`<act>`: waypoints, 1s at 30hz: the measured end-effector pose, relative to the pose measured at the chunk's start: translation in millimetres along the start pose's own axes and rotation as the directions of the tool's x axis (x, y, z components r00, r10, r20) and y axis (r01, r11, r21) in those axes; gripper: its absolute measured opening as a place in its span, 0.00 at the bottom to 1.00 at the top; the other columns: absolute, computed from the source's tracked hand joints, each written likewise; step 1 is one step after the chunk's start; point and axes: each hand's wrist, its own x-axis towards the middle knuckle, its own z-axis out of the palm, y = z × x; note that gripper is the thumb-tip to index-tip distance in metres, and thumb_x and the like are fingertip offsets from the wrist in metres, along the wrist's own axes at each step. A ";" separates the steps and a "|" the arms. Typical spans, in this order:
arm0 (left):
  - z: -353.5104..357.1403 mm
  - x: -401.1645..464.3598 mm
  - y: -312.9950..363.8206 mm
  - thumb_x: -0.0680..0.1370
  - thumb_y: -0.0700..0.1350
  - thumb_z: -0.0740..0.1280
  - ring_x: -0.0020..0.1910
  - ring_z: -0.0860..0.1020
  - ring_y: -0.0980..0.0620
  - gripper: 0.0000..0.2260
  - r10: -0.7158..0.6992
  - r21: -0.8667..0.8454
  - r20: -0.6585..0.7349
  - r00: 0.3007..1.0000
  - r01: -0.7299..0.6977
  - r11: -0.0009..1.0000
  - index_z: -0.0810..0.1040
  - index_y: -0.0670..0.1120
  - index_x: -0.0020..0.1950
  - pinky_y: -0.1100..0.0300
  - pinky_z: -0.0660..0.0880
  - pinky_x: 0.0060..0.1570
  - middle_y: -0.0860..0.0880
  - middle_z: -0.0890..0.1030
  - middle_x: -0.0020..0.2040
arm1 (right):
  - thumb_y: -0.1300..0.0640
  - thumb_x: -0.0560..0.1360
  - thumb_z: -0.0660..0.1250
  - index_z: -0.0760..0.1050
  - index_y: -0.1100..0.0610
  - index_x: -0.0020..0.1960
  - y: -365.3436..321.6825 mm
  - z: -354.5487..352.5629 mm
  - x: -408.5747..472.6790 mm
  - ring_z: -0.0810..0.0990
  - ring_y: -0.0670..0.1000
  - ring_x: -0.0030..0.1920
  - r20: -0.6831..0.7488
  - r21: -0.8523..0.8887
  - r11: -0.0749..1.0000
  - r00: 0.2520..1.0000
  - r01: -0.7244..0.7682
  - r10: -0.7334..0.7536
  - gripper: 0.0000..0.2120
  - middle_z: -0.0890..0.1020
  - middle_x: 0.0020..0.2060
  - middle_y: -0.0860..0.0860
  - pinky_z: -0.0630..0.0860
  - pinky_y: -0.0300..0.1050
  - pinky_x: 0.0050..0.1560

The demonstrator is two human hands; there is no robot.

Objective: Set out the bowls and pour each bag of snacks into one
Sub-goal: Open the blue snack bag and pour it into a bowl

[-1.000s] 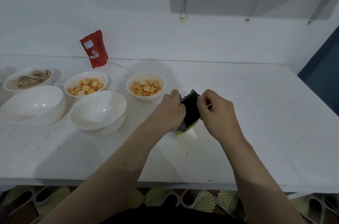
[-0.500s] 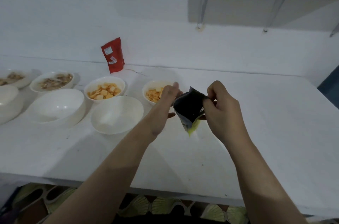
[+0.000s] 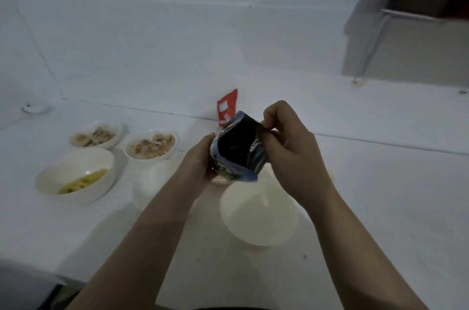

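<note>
A dark snack bag [image 3: 238, 149] with a pale blue edge is held up over the white counter [image 3: 380, 195], its mouth pulled open. My left hand [image 3: 200, 159] grips its left side and my right hand [image 3: 286, 142] pinches its top right edge. Just below the bag stands an empty white bowl [image 3: 258, 218]. Another white bowl [image 3: 149, 187] is partly hidden behind my left forearm. Further left, one bowl [image 3: 76, 177] holds yellow strips, and two small bowls [image 3: 151, 144] [image 3: 96, 134] hold pale brown snacks. A red bag [image 3: 227, 106] stands against the wall behind the dark bag.
The counter meets a white wall at the back and left. A small white fitting [image 3: 34, 107] sits in the far left corner. A shelf on metal brackets [image 3: 406, 30] hangs at the upper right. The counter's front edge runs along the lower left.
The bag has been lifted higher and its mouth spread wider between both hands. The view has swung left and closer, bringing more bowls on the left into sight.
</note>
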 end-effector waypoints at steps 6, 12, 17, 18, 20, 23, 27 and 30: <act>-100.2 36.4 27.8 0.83 0.45 0.57 0.36 0.82 0.50 0.15 0.074 -0.088 -0.150 0.986 -0.087 0.992 0.80 0.43 0.44 0.60 0.78 0.36 0.48 0.84 0.34 | 0.64 0.78 0.64 0.68 0.53 0.46 3.3 89.4 41.2 0.75 0.47 0.39 0.094 -0.112 0.990 0.993 0.085 -0.075 0.08 0.75 0.38 0.42 0.74 0.38 0.39; -170.9 60.2 51.1 0.83 0.51 0.58 0.52 0.82 0.43 0.18 0.085 0.006 -0.266 0.960 -0.087 0.996 0.77 0.39 0.61 0.53 0.78 0.44 0.41 0.82 0.55 | 0.66 0.76 0.64 0.74 0.53 0.51 26.7 147.9 61.1 0.80 0.46 0.43 0.030 -0.296 0.955 0.999 -0.014 0.024 0.09 0.81 0.42 0.44 0.75 0.34 0.39; -202.9 67.1 58.8 0.83 0.48 0.57 0.45 0.79 0.46 0.11 0.224 0.145 -0.387 0.894 -0.181 0.973 0.72 0.42 0.54 0.57 0.74 0.35 0.46 0.78 0.45 | 0.61 0.78 0.63 0.76 0.47 0.59 28.3 175.4 73.3 0.78 0.36 0.48 0.108 -0.192 0.967 0.976 -0.165 0.188 0.13 0.80 0.49 0.37 0.72 0.24 0.43; -208.2 67.8 60.3 0.83 0.49 0.57 0.47 0.79 0.46 0.11 0.256 0.170 -0.406 0.877 -0.203 0.964 0.72 0.42 0.54 0.56 0.76 0.37 0.46 0.77 0.46 | 0.58 0.79 0.64 0.77 0.46 0.58 28.1 178.9 74.9 0.78 0.36 0.49 0.115 -0.154 0.970 0.972 -0.188 0.207 0.11 0.81 0.49 0.37 0.72 0.25 0.44; -215.1 67.2 64.9 0.83 0.50 0.57 0.51 0.79 0.44 0.10 0.308 0.200 -0.427 0.850 -0.244 0.949 0.72 0.44 0.53 0.50 0.79 0.45 0.44 0.78 0.49 | 0.51 0.79 0.65 0.77 0.45 0.55 30.6 187.2 76.4 0.79 0.35 0.49 0.101 -0.176 0.966 0.972 -0.190 0.210 0.06 0.82 0.47 0.37 0.74 0.27 0.45; -222.8 65.7 67.0 0.79 0.55 0.57 0.53 0.79 0.40 0.10 0.375 0.273 -0.420 0.826 -0.278 0.921 0.72 0.50 0.45 0.39 0.77 0.54 0.39 0.78 0.52 | 0.48 0.78 0.66 0.80 0.48 0.50 39.6 200.0 74.5 0.81 0.38 0.45 0.032 -0.293 0.943 0.984 -0.156 0.173 0.06 0.84 0.42 0.40 0.76 0.31 0.43; -225.7 62.9 61.3 0.79 0.55 0.57 0.52 0.79 0.40 0.11 0.393 0.320 -0.400 0.828 -0.275 0.906 0.70 0.51 0.42 0.38 0.77 0.53 0.41 0.78 0.49 | 0.52 0.78 0.67 0.80 0.49 0.43 47.1 203.1 70.8 0.80 0.39 0.42 0.021 -0.353 0.917 0.979 -0.183 0.204 0.06 0.84 0.38 0.42 0.75 0.33 0.41; -226.7 62.2 55.6 0.80 0.55 0.56 0.51 0.80 0.39 0.11 0.427 0.341 -0.387 0.817 -0.303 0.890 0.69 0.51 0.42 0.38 0.78 0.51 0.41 0.78 0.48 | 0.51 0.78 0.67 0.80 0.49 0.42 47.4 201.9 68.2 0.81 0.42 0.41 0.048 -0.388 0.900 0.971 -0.200 0.236 0.07 0.85 0.38 0.43 0.77 0.39 0.43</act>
